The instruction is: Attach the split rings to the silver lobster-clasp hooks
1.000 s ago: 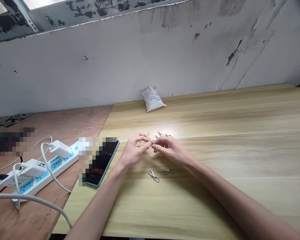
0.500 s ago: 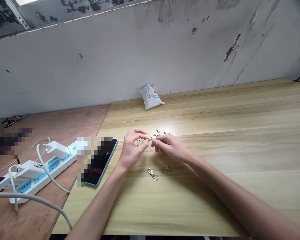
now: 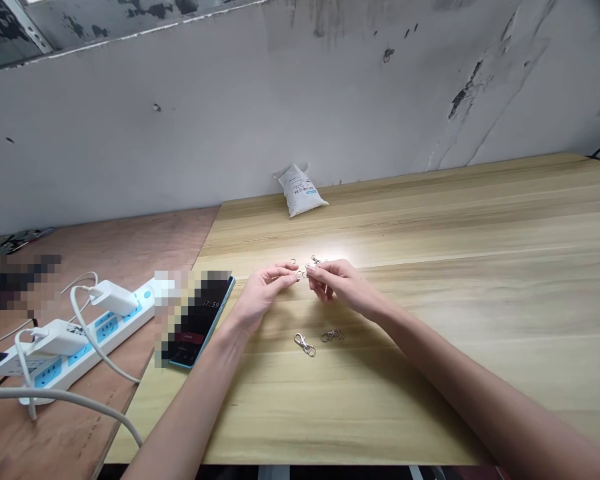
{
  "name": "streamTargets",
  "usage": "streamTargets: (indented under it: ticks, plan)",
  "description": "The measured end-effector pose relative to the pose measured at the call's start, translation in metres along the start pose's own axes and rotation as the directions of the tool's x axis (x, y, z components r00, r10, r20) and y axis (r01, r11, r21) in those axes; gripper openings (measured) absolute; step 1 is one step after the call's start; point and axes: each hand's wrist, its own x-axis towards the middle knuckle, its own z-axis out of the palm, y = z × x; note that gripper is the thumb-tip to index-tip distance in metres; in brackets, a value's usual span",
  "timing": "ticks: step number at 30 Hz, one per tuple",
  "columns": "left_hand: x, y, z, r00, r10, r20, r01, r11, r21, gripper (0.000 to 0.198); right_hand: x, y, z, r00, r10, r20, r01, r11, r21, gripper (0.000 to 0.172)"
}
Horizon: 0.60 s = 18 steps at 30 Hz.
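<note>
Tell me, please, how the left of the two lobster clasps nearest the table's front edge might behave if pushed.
The lobster clasp would probably stay rigid, since it looks like solid metal. Lying flat on the tabletop, it seems likelier to slide than roll. The ring linked at its end may trail.

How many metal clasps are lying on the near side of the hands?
2: the left clasp, and the right clasp beside it, both on the table. Beyond the right hand, a metal piece partly shows; others may be hidden.
</note>
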Motion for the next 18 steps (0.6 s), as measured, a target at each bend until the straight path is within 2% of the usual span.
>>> streamTargets:
  ticks: [3,6,8,10,13,15,18]
  plan:
    - [-0.001,0.000,0.001,0.998,0.056,-0.028,-0.053,0.992,0.111,0.015,0.000,0.000,0.001,1.000,0.018,0.012,-0.018,1.000,-0.009,0.043]
    - [-0.004,-0.001,0.005,0.974,0.217,-0.062,-0.177,0.907,0.382,0.014,-0.001,0.002,0.004,1.000,0.025,0.018,-0.024,0.998,-0.050,0.044]
    - [-0.007,-0.001,0.008,0.922,0.383,-0.052,-0.280,0.755,0.592,0.011,-0.001,0.003,0.006,0.999,0.048,0.016,-0.048,0.998,-0.031,0.045]
    - [-0.009,-0.001,0.010,0.844,0.537,0.006,-0.362,0.560,0.745,0.010,0.000,0.003,0.006,0.995,0.095,0.018,-0.096,0.994,0.057,0.042]
    - [-0.010,-0.001,0.012,0.739,0.664,0.112,-0.421,0.326,0.847,0.008,0.000,0.002,0.006,0.981,0.189,0.049,-0.195,0.950,0.245,0.035]
    - [-0.009,-0.001,0.012,0.692,0.707,0.149,-0.424,0.230,0.876,0.007,0.002,0.001,0.006,0.963,0.258,0.076,-0.267,0.893,0.363,0.031]
    - [-0.008,-0.002,0.011,0.668,0.724,0.175,-0.394,0.144,0.908,0.007,0.004,-0.001,0.007,0.944,0.321,0.076,-0.312,0.794,0.521,0.025]
